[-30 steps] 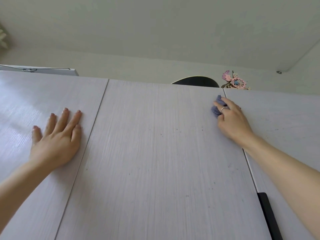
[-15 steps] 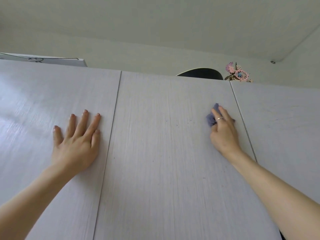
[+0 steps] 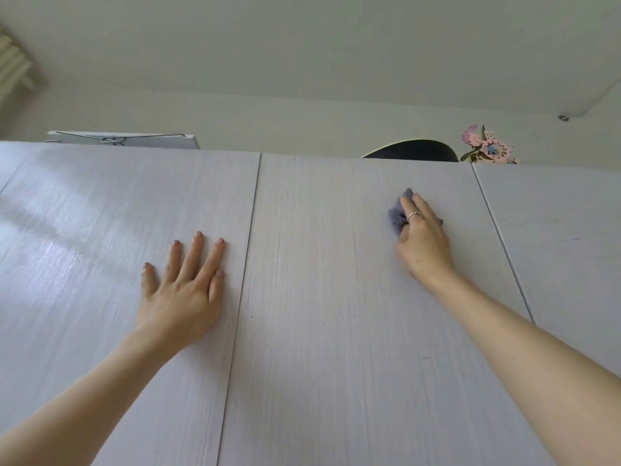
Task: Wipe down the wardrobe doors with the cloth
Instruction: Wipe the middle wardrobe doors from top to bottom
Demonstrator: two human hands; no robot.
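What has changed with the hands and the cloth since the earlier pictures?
The right hand slid the crumpled blue-grey cloth leftward, from the middle door's right seam onto its panel, holding it throughout. The left hand stayed flat on the pale wood-grain left door.

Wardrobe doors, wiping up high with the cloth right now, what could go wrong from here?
1. The cloth is a small bunch under the right hand; it may cover little and slip out.
2. The pink ornament and dark rounded object sit at the top edge; a higher stroke might knock them.
3. The left hand lies flat on the left door, possibly leaving prints.
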